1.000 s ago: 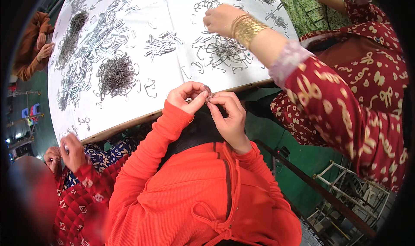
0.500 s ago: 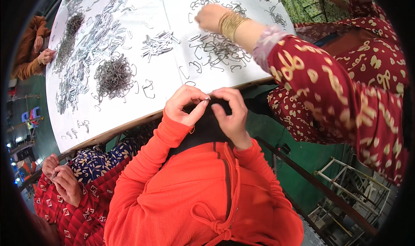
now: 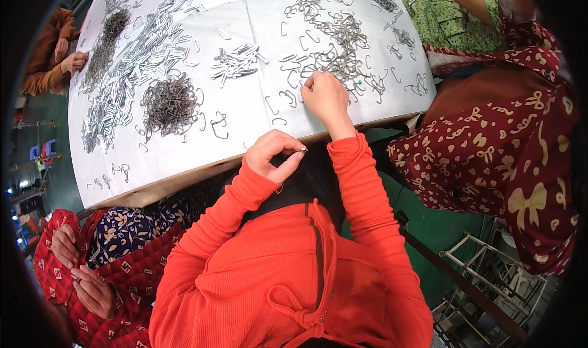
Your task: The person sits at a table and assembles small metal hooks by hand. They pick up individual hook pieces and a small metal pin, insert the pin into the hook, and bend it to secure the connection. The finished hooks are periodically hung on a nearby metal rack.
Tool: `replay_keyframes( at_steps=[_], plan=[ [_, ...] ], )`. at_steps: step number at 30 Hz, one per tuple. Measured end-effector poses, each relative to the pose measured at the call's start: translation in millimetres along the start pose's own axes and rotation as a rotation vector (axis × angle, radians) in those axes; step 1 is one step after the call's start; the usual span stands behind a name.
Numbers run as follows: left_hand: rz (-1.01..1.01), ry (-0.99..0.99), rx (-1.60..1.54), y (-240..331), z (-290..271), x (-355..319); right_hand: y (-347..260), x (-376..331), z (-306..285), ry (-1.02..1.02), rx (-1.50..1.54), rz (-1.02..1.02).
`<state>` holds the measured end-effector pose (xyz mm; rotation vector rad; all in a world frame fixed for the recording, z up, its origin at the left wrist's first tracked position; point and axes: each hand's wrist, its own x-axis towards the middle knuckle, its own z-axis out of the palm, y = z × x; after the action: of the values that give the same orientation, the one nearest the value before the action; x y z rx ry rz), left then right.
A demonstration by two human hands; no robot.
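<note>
At the white table [image 3: 184, 170], our right hand [image 3: 326, 97] closed on bent wire hooks [image 3: 334, 39] in the loose pile, while our left hand [image 3: 274, 155] pinched one small hook at the table's edge

A plain orange ribbed-knit sleeved top [image 3: 275, 268] fills the foreground before a white sheet-covered table [image 3: 257, 103] strewn with grey bent wire hooks [image 3: 168, 103]. Beside it, a dark red dress with cream bow print [image 3: 502, 158], a green floral garment [image 3: 453, 23] and a red geometric-patterned sleeve [image 3: 122, 287].
</note>
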<state>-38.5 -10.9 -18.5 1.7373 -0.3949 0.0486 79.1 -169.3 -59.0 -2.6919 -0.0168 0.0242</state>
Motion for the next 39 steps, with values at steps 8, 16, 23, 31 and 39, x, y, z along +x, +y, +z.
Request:
replay_keyframes(
  at_steps=[8, 16, 23, 31, 39],
  plan=[
    [-0.048, -0.024, -0.008, 3, -2, 2, 19, -13, -20, -0.047, 1.056, 0.184],
    [-0.115, 0.047, 0.017, 9, 1, 12, -1, -91, -66, -0.178, 1.542, 0.225],
    [-0.082, 0.070, 0.029, 12, 3, 16, -6, -118, -66, -0.235, 1.659, 0.352],
    [0.074, -0.043, 0.147, 8, -4, 21, -8, -118, -46, -0.043, 1.559, 0.149],
    [-0.135, 0.148, 0.840, -88, -99, 80, -16, -136, -39, 0.056, 1.333, -0.161]
  ],
)
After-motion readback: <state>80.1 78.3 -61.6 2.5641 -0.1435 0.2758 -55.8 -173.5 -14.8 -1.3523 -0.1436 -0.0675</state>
